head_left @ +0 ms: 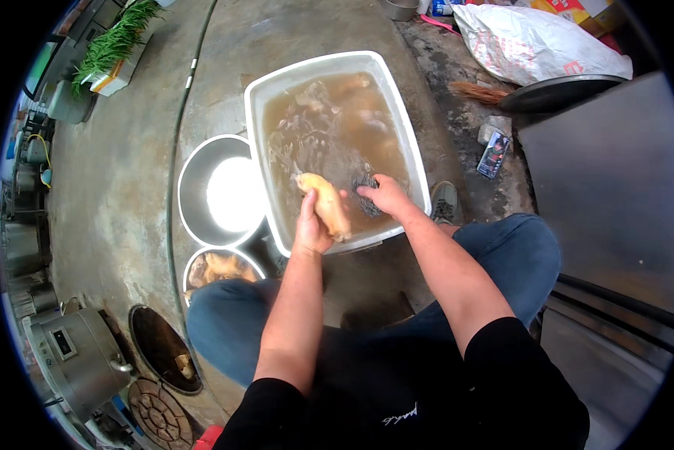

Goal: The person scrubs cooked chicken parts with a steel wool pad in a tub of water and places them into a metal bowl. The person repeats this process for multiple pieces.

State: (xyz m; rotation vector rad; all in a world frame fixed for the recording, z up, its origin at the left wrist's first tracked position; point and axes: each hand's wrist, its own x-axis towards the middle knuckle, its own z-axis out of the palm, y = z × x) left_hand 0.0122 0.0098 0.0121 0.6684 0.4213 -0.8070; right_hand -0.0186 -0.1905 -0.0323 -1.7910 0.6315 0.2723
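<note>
My left hand [311,225] is closed round a pale yellow pig's trotter [325,204], held tilted above the water at the near side of a white plastic tub [251,112]. My right hand [388,196] grips a dark grey wire scrubber [366,196] just right of the trotter, apart from it. Murky brown water [292,142] fills the tub. Several pale pieces lie partly under its surface, too blurred to tell apart.
Left of the tub stand a shiny steel pot [194,195] and a bowl of similar pale pieces [220,266]. An uncovered round floor hole [153,337] lies lower left, with its cover [159,412] beside it. A phone [493,155] leans at the right, near a metal cabinet [607,180].
</note>
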